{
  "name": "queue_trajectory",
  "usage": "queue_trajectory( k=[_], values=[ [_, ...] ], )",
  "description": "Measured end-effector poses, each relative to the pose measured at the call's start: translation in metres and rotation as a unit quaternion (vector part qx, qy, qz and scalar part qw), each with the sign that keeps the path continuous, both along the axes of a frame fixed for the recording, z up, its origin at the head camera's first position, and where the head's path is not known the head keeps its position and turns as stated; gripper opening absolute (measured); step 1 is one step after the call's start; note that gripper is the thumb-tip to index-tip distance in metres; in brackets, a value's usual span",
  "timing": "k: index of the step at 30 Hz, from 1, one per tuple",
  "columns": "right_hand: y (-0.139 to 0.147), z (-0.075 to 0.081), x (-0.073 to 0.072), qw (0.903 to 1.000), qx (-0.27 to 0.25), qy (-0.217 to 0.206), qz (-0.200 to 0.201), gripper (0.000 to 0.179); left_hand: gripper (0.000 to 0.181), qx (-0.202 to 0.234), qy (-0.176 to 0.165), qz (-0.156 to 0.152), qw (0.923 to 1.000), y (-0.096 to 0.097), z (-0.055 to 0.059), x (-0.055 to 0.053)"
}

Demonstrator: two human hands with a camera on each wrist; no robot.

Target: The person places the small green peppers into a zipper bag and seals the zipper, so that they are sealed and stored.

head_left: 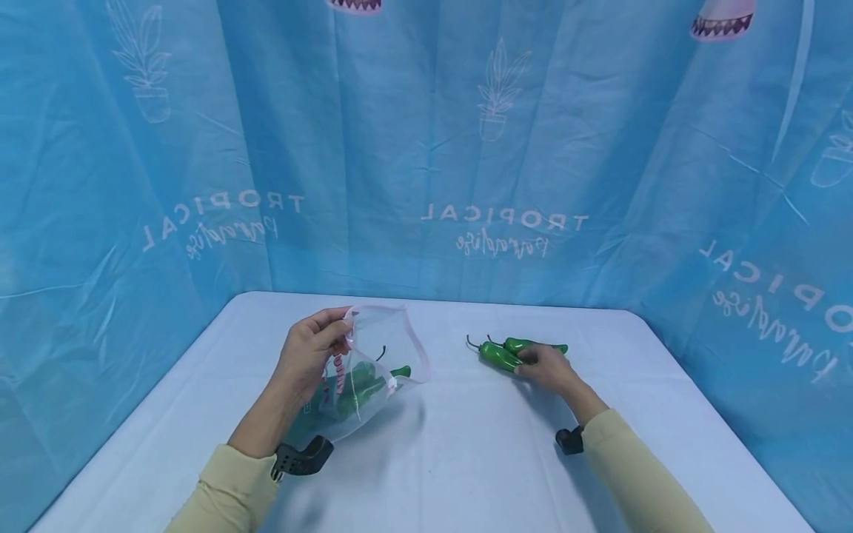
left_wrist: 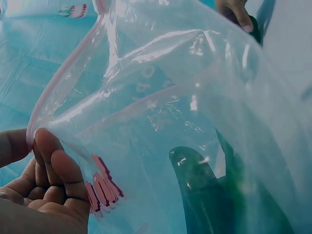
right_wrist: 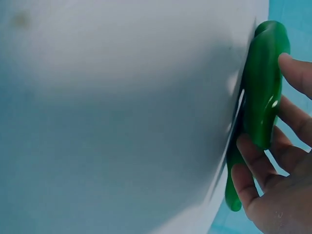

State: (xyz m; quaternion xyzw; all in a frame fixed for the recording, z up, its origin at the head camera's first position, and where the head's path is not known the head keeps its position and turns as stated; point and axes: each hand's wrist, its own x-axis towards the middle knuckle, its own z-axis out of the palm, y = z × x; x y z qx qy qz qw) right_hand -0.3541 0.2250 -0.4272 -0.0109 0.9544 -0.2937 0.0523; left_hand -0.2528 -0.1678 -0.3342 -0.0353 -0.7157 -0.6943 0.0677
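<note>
My left hand [head_left: 305, 354] pinches the pink-edged rim of a clear zip bag [head_left: 383, 329] between thumb and fingers, and the bag's mouth gapes to the right. Inside lie several green chili peppers [head_left: 360, 379], blurred through the plastic in the left wrist view. On the right, two more green chili peppers lie side by side on the table. My right hand [head_left: 548, 370] grips the nearer pepper [head_left: 496, 357], thumb on one side and fingers on the other in the right wrist view. The farther pepper [head_left: 526, 345] is right behind it, partly covered by the fingers.
A white-covered table [head_left: 460, 459] carries everything. Blue printed curtains [head_left: 426, 148] stand close along its back and both sides. Both wrists wear black straps [head_left: 303, 457] below beige sleeves.
</note>
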Motion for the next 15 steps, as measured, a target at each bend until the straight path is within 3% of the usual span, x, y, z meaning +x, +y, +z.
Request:
queue_trajectory(
  k=[8,15],
  values=[
    [0.0048,-0.0063,0.003,0.9999,-0.004,-0.014,0.006,0.05,0.035,0.001,0.004,-0.005,1.0,-0.0005,-0.0005,-0.0005],
    [0.0074,-0.0071,0.0052,0.9999,-0.004,0.005,0.013,0.047,0.036,-0.001,0.005,-0.004,1.0,-0.0005,0.0001,-0.0003]
  ],
)
